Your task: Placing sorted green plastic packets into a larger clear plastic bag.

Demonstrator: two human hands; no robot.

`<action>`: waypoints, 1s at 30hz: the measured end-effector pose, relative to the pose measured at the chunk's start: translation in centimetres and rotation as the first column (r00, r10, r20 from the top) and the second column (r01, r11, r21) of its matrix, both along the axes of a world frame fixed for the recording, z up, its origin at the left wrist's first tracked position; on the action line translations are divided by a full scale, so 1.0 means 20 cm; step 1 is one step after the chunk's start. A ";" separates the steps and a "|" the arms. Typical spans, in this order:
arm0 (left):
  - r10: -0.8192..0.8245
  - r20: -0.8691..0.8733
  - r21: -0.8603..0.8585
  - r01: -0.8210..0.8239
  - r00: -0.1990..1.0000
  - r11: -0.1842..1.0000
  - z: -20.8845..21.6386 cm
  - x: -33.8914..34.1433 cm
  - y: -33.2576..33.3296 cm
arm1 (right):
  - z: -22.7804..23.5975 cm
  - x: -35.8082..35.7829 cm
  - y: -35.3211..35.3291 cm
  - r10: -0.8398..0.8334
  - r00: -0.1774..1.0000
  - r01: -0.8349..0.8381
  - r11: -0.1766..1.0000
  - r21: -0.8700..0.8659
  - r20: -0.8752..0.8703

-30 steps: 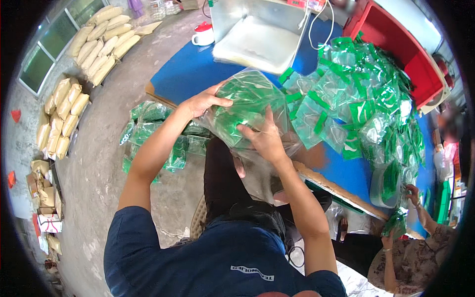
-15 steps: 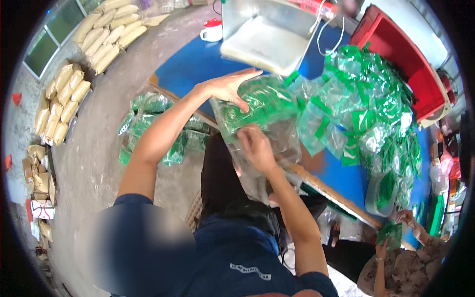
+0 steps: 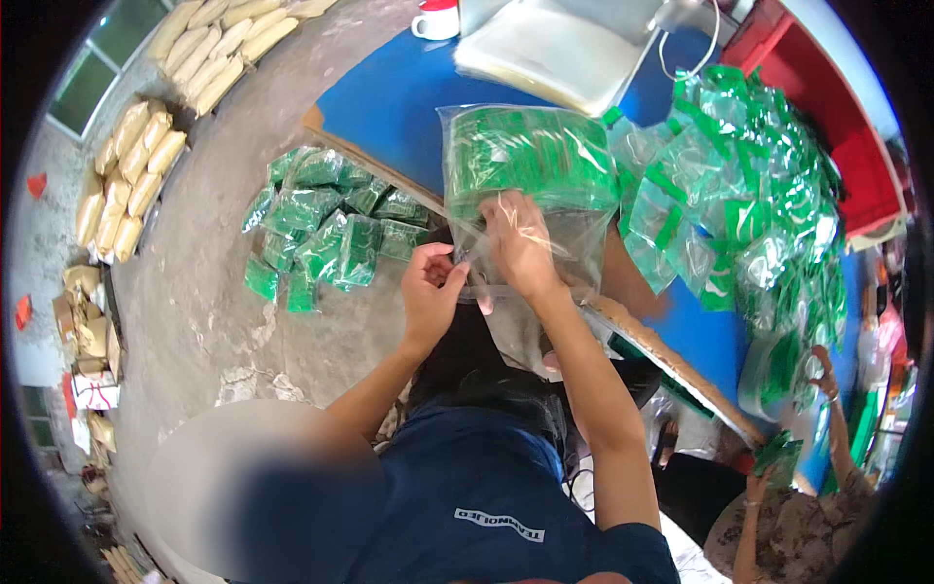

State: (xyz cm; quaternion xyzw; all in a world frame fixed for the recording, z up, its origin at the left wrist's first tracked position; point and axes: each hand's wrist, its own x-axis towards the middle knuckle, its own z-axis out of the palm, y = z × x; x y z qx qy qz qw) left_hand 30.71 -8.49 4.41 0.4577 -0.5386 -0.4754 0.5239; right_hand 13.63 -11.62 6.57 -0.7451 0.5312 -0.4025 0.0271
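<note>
In front of me, a large clear plastic bag [image 3: 574, 237] lies over the table's near edge. Inside its far end sits a row of green-and-clear packets [image 3: 530, 154]. My left hand [image 3: 431, 295] is at the bag's near left corner, thumb and fingers pinching the loose film. On top of the bag, just below the packets, rests my right hand [image 3: 521, 243]; its fingers are bent together and gather the film, though the fingertips are partly hidden.
To the right, a heap of loose green-trimmed clear bags [image 3: 696, 185] covers the blue table [image 3: 389, 107]. Beyond are a metal tray [image 3: 550, 56], a mug [image 3: 436, 19] and a red crate [image 3: 827, 127]. Filled green packs [image 3: 321, 219] lie on the floor. A co-worker's hand [image 3: 759, 487] holds a green packet.
My left hand has come off the packets' top and down to the bag's near corner, closing on the film. The packet row now lies squarer on the table. My right hand moved slightly.
</note>
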 end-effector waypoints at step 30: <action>-0.033 -0.276 0.320 0.125 0.960 0.939 0.08 0.28 0.04 | 0.13 0.20 0.28 0.233 0.951 -0.264 0.954 0.143 0.203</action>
